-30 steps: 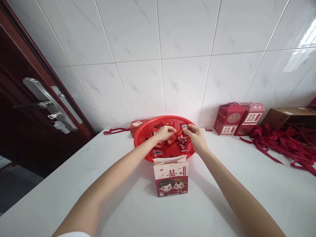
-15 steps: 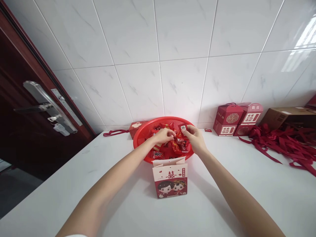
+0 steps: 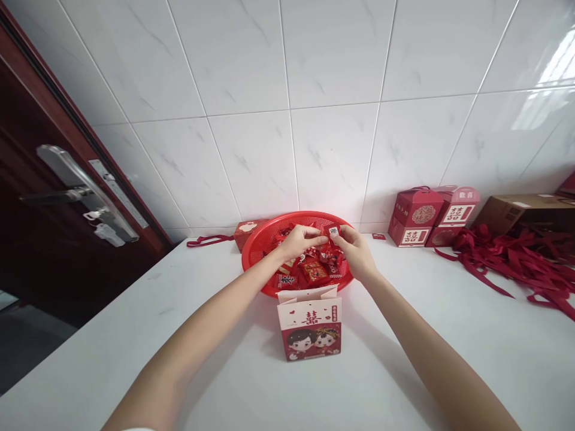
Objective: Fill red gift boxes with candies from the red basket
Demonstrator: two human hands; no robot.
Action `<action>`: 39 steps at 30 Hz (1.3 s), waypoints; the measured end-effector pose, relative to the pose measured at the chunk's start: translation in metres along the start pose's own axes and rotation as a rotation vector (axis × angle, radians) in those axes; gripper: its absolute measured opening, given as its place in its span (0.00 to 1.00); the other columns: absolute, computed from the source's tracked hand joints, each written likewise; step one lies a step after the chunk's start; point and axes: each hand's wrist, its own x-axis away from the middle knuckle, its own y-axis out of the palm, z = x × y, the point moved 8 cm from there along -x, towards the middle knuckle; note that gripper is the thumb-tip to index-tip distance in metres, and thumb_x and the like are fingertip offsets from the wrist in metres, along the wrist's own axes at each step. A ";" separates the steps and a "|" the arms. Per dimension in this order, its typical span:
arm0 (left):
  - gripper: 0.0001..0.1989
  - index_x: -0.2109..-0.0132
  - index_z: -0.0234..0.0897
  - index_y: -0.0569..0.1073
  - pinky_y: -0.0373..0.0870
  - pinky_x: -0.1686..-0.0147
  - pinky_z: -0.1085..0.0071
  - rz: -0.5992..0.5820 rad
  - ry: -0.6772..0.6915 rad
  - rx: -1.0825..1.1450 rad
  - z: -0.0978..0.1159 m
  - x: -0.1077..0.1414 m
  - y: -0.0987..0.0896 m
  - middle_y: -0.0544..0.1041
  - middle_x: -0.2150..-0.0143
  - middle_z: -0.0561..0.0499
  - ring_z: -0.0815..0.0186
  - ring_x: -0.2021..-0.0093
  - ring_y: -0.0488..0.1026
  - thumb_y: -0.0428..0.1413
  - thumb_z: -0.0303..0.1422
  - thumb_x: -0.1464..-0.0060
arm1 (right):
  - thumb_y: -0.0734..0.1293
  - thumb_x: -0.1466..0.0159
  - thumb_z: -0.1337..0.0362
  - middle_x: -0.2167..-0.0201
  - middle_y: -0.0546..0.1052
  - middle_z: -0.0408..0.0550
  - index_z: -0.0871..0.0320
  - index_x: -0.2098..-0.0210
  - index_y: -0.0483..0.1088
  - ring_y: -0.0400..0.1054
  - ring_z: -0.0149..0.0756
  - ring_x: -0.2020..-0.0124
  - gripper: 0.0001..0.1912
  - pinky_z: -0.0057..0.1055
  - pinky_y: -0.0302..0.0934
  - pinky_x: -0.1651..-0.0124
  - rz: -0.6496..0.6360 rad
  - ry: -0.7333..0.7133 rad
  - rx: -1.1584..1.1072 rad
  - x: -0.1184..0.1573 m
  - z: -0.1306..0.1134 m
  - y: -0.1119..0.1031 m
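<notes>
Over the red plastic basket (image 3: 251,270), my right hand (image 3: 358,251) pinches a small red candy packet (image 3: 333,231) with a white label. My left hand (image 3: 300,242) is beside it, fingers drawn together and their tips close to that packet; what they hold, if anything, is hidden. Under both hands lie several red wrapped candies, among them a red and gold packet (image 3: 315,272) and a dark-lettered packet (image 3: 286,281). In front of the basket stands an upright paper gift box (image 3: 309,329), white above and red below, its top flaps up.
A red box (image 3: 247,233) with a ribbon (image 3: 209,240) sits behind the basket's left side. Stacked red gift boxes (image 3: 415,215), a heap of dark red ribbons (image 3: 516,263) and a cardboard box (image 3: 521,209) are at the right. A tiled wall backs the white table; a door (image 3: 67,179) is left.
My left hand has risen and moved right, toward the packet in my right hand. The red and gold packet now lies flatter and further forward in the basket. My right hand has hardly moved.
</notes>
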 end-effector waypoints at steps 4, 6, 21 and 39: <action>0.22 0.71 0.33 0.76 0.67 0.68 0.70 -0.005 -0.046 -0.066 -0.009 -0.001 0.001 0.75 0.73 0.51 0.65 0.70 0.71 0.59 0.50 0.45 | 0.74 0.48 0.47 0.70 0.76 0.43 0.54 0.71 0.70 0.68 0.37 0.66 0.18 0.34 0.64 0.62 0.095 -0.003 -0.063 -0.001 0.004 -0.007; 0.14 0.65 0.34 0.78 0.70 0.61 0.69 -0.038 -0.042 -0.183 -0.010 -0.003 0.007 0.80 0.65 0.49 0.62 0.63 0.75 0.60 0.42 0.45 | 0.74 0.48 0.47 0.69 0.76 0.43 0.54 0.70 0.70 0.69 0.36 0.68 0.19 0.34 0.65 0.63 0.174 0.001 -0.111 -0.001 0.006 -0.014; 0.08 0.82 0.37 0.73 0.66 0.70 0.70 -0.416 -0.263 -0.873 -0.052 -0.021 0.033 0.75 0.79 0.50 0.60 0.72 0.74 0.63 0.27 0.60 | 0.77 0.53 0.45 0.69 0.77 0.44 0.53 0.69 0.70 0.72 0.39 0.65 0.22 0.36 0.71 0.66 0.215 0.078 -0.212 -0.001 0.009 -0.017; 0.08 0.63 0.38 0.81 0.72 0.56 0.68 -0.528 -0.200 -0.979 -0.044 -0.027 0.050 0.83 0.59 0.48 0.58 0.57 0.78 0.60 0.35 0.48 | 0.77 0.53 0.48 0.73 0.75 0.40 0.54 0.69 0.72 0.70 0.36 0.70 0.21 0.35 0.67 0.64 0.216 0.086 -0.224 -0.002 0.011 -0.018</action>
